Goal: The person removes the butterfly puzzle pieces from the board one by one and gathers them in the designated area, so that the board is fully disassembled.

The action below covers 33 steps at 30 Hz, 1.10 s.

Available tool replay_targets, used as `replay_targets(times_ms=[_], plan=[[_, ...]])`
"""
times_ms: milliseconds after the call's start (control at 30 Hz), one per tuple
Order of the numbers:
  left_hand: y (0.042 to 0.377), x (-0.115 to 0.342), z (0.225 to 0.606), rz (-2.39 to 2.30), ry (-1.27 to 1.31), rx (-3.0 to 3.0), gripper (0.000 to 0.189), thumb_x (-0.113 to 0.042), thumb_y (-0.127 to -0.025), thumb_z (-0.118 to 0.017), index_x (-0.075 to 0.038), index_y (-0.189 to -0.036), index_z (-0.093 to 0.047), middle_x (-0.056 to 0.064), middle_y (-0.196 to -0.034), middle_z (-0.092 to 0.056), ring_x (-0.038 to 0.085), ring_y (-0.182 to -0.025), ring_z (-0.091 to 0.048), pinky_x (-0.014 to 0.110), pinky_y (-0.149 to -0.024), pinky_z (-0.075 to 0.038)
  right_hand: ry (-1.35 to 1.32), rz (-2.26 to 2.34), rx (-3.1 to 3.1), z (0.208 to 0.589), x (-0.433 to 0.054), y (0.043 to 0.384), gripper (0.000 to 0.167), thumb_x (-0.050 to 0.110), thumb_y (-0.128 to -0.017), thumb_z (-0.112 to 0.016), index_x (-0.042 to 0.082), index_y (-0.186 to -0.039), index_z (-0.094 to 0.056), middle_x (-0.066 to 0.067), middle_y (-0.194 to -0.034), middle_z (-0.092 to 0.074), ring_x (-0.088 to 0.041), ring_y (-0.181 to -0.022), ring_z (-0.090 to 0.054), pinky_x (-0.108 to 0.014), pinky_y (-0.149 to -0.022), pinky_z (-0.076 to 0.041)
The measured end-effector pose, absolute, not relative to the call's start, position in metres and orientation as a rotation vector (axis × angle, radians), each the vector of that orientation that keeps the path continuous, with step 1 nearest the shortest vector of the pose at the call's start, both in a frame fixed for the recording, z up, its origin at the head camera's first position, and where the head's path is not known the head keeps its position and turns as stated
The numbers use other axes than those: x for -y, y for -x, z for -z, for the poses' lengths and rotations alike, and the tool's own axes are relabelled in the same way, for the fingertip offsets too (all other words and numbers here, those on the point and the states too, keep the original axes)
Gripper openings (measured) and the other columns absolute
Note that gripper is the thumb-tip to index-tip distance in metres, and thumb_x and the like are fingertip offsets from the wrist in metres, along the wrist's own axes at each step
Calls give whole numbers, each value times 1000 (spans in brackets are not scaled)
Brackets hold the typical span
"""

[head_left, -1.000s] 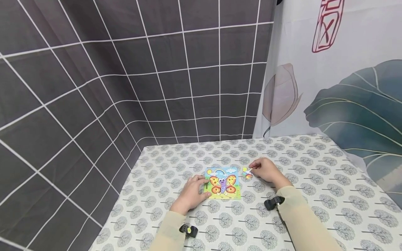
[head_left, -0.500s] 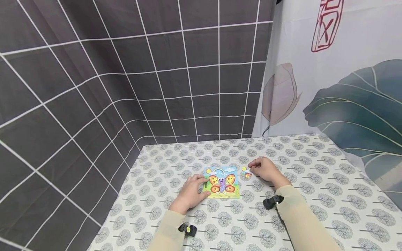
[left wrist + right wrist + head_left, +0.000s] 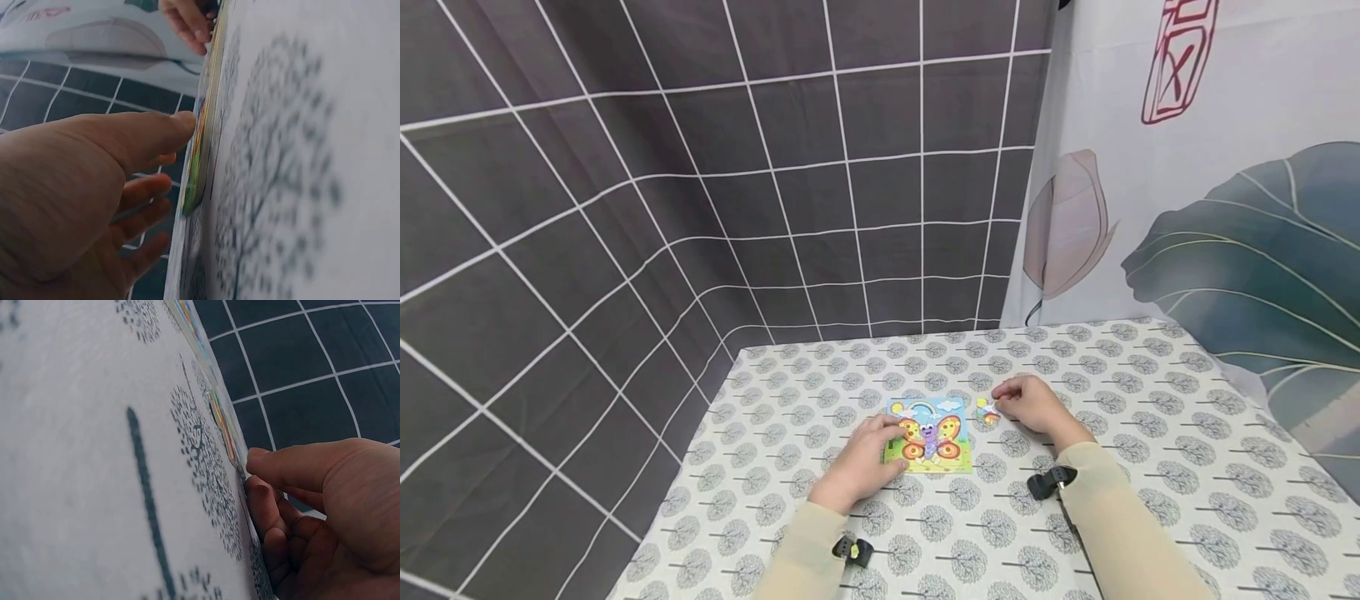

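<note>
Just right of butterfly board [image 3: 931, 435], right hand [image 3: 1034, 405] curling fingers, thumb and finger tips almost meeting at edge of small bright piece [image 3: 984, 411]; cannot tell if pinching it. Piece lying beside board. On board's left side, left hand [image 3: 859, 461] spreading fingers loosely, gripping nothing, thumb touching board. Under board, tree-print tablecloth [image 3: 936, 523] spreading out. Behind board, dark curtain [image 3: 883, 193] with white lines hanging; farther right of board, white cloth [image 3: 1105, 83] showing big leaf [image 3: 1292, 242].
</note>
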<state>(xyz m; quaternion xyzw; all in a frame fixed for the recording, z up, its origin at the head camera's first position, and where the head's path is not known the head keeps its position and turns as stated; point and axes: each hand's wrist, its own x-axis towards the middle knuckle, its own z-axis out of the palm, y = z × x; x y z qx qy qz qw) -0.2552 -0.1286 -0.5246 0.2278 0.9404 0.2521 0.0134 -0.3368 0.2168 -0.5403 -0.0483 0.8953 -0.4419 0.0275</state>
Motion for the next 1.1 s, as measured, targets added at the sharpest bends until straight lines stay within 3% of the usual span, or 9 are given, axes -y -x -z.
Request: replay_targets(times_ms=[200,667,933,1100], plan=[[252,118,524,-749,-831,-2842,58,-27,-94,-78,-17,-147,-61,0,-164,-42,28,-152,-36,51,-123,-33,159,1365,-2763,538,-215,335,17,11,-92,-75,8,-108,-76,-5,-92,-68,-21,-84,-62,-36,-80,-53],[250,114,523,-647,-849,-2861,55,-27,-96,-76,-19,-148,-60,-1,-159,-48,26,-150,-39,48,-124,-33,222,1327,-2774,528,-204,331,17,11,-94,-73,7,-110,-76,-3,-95,-70,-20,-88,-63,-39,-85,-55],[250,115,523,-647,-835,-2857,55,-28,-96,-76,-20,-147,-60,-2,-158,-49,25,-149,-40,49,-124,-34,212,1444,-2678,525,-183,333,22,5,-90,-76,1,-112,-75,-7,-93,-69,-22,-85,-63,-33,-77,-58],[251,116,521,-665,-836,-2854,55,-28,-94,-78,-19,-146,-62,-1,-158,-49,23,-147,-42,47,-122,-36,320,1299,-2770,523,-171,336,17,8,-90,-77,5,-106,-77,-2,-89,-69,-19,-81,-62,-33,-77,-56]])
